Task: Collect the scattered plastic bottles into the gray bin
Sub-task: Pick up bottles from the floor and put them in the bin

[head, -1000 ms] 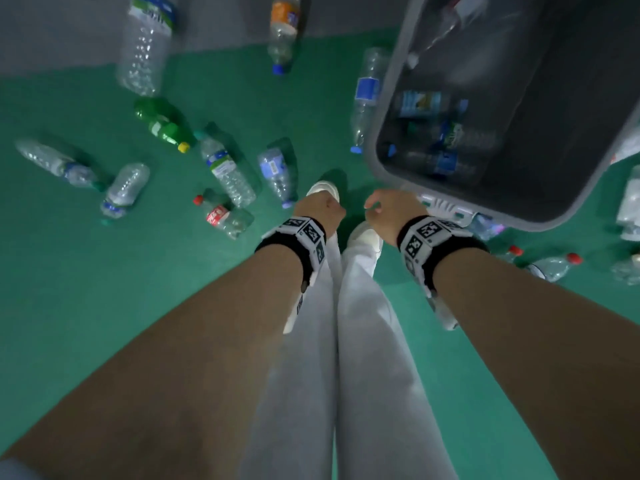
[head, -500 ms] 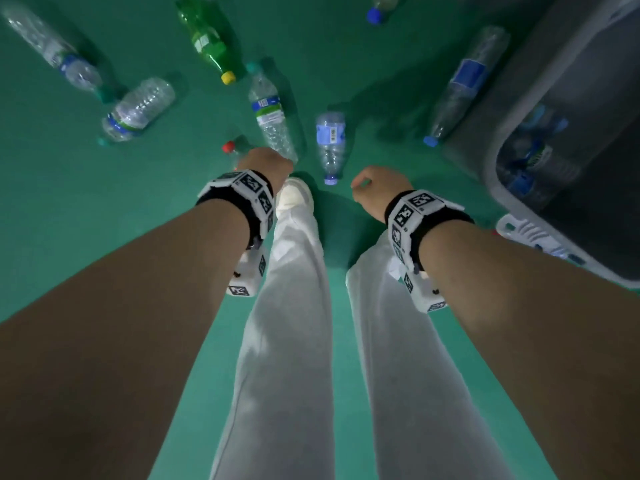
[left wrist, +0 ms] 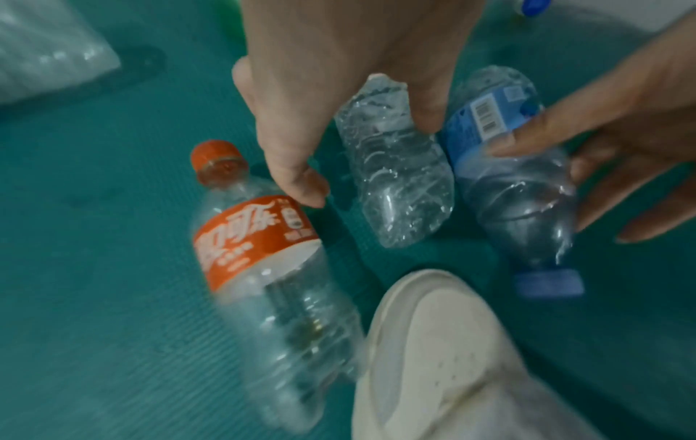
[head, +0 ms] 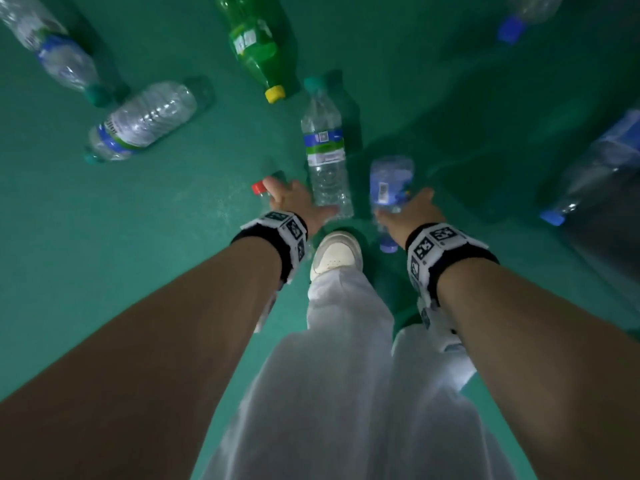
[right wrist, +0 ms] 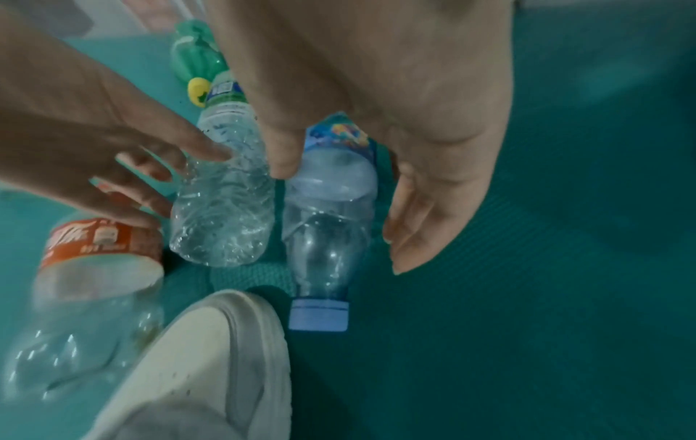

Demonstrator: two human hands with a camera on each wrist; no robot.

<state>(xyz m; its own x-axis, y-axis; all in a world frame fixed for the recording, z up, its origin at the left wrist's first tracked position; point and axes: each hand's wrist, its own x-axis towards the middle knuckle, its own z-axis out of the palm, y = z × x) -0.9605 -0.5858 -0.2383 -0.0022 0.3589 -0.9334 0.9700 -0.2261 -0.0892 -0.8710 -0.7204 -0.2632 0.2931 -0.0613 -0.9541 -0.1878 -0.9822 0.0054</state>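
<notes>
Three bottles lie side by side on the green floor just ahead of my white shoe (head: pixel 334 252). They are a red-capped cola bottle (left wrist: pixel 260 256), a clear bottle with a green-blue label (head: pixel 325 157) and a blue-label bottle with a blue cap (right wrist: pixel 327 214). My left hand (left wrist: pixel 361 148) is open and spread over the first two; one fingertip (left wrist: pixel 305 190) touches the cola label and the thumb lies on the clear bottle's base. My right hand (right wrist: pixel 339 208) is open and straddles the blue-label bottle, thumb on one side, fingers on the other, not closed around it.
More bottles lie around: a green one with a yellow cap (head: pixel 256 43), two clear ones at the left (head: pixel 145 119) (head: pixel 52 46), one at the right (head: pixel 595 168) and a blue cap at the top right (head: pixel 512 27). A dark mass at the right edge (head: pixel 616 258) may be the gray bin.
The view has dropped toward the floor and the bin has slid out to the right. Both hands, curled before, have opened and come down onto the bottles by my shoe.
</notes>
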